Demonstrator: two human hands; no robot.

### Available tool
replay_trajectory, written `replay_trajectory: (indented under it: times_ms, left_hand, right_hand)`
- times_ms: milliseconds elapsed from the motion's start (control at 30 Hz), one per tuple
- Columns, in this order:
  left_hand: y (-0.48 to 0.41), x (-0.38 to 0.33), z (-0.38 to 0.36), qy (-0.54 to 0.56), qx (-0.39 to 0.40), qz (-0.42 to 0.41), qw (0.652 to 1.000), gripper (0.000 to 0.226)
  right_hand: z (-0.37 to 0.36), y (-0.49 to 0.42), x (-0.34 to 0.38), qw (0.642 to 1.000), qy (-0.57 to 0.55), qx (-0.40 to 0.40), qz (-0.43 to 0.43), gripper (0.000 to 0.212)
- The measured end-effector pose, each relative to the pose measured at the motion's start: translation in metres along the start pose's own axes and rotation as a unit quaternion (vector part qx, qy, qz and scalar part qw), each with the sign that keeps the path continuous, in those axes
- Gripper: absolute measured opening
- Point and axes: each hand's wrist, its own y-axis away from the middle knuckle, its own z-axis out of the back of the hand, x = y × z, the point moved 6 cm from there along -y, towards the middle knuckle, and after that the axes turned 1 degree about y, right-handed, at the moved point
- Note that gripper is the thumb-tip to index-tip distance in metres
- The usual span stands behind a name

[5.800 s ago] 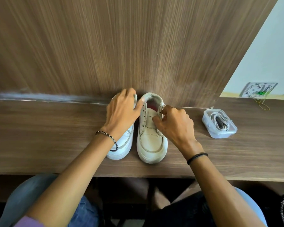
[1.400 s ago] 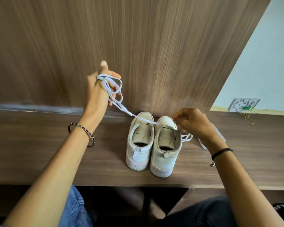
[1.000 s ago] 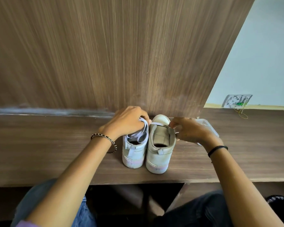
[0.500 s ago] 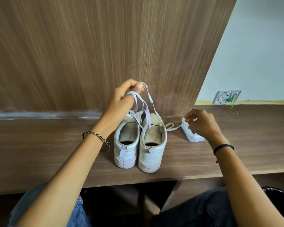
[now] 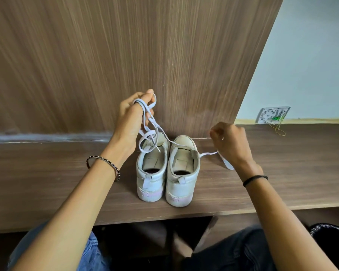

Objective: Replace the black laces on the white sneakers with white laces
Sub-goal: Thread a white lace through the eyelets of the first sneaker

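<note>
Two white sneakers stand side by side on the wooden desk, heels toward me: the left sneaker (image 5: 151, 169) and the right sneaker (image 5: 182, 173). No laces show in their eyelets from here. My left hand (image 5: 133, 118) is raised above the left sneaker, shut on loops of a white lace (image 5: 149, 126). The lace runs down across the right sneaker's front and out to the right. My right hand (image 5: 229, 141) pinches the lace's other end just right of the shoes. No black lace is in view.
A clear plastic box (image 5: 226, 163) lies mostly hidden behind my right hand. A wood panel (image 5: 125, 55) rises right behind the shoes. A wall socket plate (image 5: 272, 116) with a loose wire sits at the far right. The desk's front edge (image 5: 184, 215) is near the heels.
My left hand has lifted the looped lace a little higher and leftward. My right hand has drawn its end of the lace tighter to the right, now covering most of the plastic box.
</note>
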Motion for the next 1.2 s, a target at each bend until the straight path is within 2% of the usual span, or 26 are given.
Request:
replay_trajectory:
  times_ms: [33, 67, 167, 200, 267, 333, 367, 433, 500, 533, 567, 633, 700, 733, 767, 800, 867, 933, 1000, 1067, 1133, 1200]
  left_hand:
    - [0.001, 0.001, 0.0, -0.022, 0.0, -0.006, 1.0, 0.026]
    - [0.001, 0.001, 0.0, -0.041, -0.001, -0.01, 0.999, 0.025]
    - [0.0, 0.001, -0.001, -0.056, 0.001, -0.019, 0.998, 0.023]
    - [-0.001, 0.0, 0.0, -0.049, -0.001, -0.023, 0.999, 0.023]
    - [-0.003, -0.001, 0.002, -0.039, -0.006, -0.025, 0.999, 0.023]
    - [-0.003, 0.0, 0.002, -0.039, -0.007, -0.02, 0.999, 0.022]
    - [-0.003, 0.002, 0.002, -0.05, -0.007, -0.017, 0.999, 0.022]
    - [-0.004, 0.008, 0.001, -0.099, 0.003, -0.017, 0.995, 0.021]
    - [-0.003, 0.013, -0.005, -0.154, 0.065, -0.023, 0.986, 0.012]
    - [-0.002, 0.017, -0.011, -0.183, 0.114, -0.019, 0.976, 0.015]
    - [0.001, 0.023, -0.016, -0.211, 0.168, -0.006, 0.963, 0.026]
    - [0.008, 0.036, -0.025, -0.266, 0.249, 0.017, 0.931, 0.035]
    - [0.008, 0.042, -0.027, -0.348, 0.24, -0.022, 0.906, 0.027]
    - [0.006, 0.044, -0.027, -0.383, 0.224, -0.036, 0.895, 0.021]
    - [0.005, 0.046, -0.025, -0.414, 0.207, -0.036, 0.886, 0.012]
    - [0.003, 0.047, -0.022, -0.437, 0.184, -0.03, 0.88, 0.014]
    - [-0.002, 0.045, -0.011, -0.442, 0.122, -0.012, 0.889, 0.038]
    - [-0.01, 0.041, 0.003, -0.407, 0.068, -0.009, 0.911, 0.057]
    - [-0.015, 0.035, 0.013, -0.393, 0.035, -0.013, 0.919, 0.059]
    - [-0.017, 0.031, 0.02, -0.372, 0.021, -0.013, 0.928, 0.053]
    - [-0.018, 0.028, 0.026, -0.357, 0.016, -0.006, 0.934, 0.047]
    - [-0.018, 0.027, 0.031, -0.349, 0.013, -0.005, 0.937, 0.045]
  right_hand:
    - [0.002, -0.001, 0.004, 1.0, -0.008, -0.002, 0.003, 0.012]
    - [-0.002, -0.001, 0.006, 1.0, 0.007, 0.029, -0.001, 0.012]
    - [-0.031, 0.009, 0.004, 0.969, 0.133, 0.208, 0.012, 0.039]
    - [-0.04, 0.014, 0.001, 0.955, 0.17, 0.243, 0.009, 0.041]
    - [-0.047, 0.019, -0.005, 0.943, 0.219, 0.249, -0.016, 0.031]
    - [-0.044, 0.013, -0.006, 0.954, 0.227, 0.192, -0.027, 0.02]
    - [-0.038, 0.009, -0.003, 0.967, 0.208, 0.145, -0.03, 0.015]
    - [-0.023, 0.003, 0.007, 0.994, 0.098, 0.05, -0.025, 0.014]
    - [-0.002, 0.005, 0.03, 0.998, -0.05, -0.026, 0.02, 0.011]
    - [0.008, 0.01, 0.047, 0.991, -0.121, -0.045, 0.047, 0.012]
    - [0.015, 0.014, 0.061, 0.979, -0.184, -0.046, 0.068, 0.012]
    - [0.012, 0.018, 0.079, 0.953, -0.294, 0.018, 0.075, 0.012]
    - [-0.001, 0.023, 0.089, 0.927, -0.354, 0.095, 0.077, 0.015]
    - [-0.003, 0.025, 0.092, 0.926, -0.353, 0.1, 0.089, 0.018]
    - [-0.003, 0.025, 0.093, 0.93, -0.344, 0.087, 0.097, 0.022]
    - [-0.002, 0.024, 0.091, 0.936, -0.329, 0.068, 0.1, 0.025]
    - [-0.003, 0.022, 0.082, 0.962, -0.25, 0.057, 0.093, 0.034]
    - [-0.016, 0.02, 0.069, 0.981, -0.113, 0.136, 0.085, 0.048]
    - [-0.035, 0.028, 0.05, 0.965, 0.001, 0.257, 0.05, 0.054]
    - [-0.043, 0.033, 0.038, 0.957, 0.062, 0.283, 0.02, 0.05]
    - [-0.043, 0.032, 0.032, 0.969, 0.065, 0.237, -0.009, 0.027]
    - [-0.041, 0.029, 0.029, 0.976, 0.08, 0.203, -0.021, 0.014]
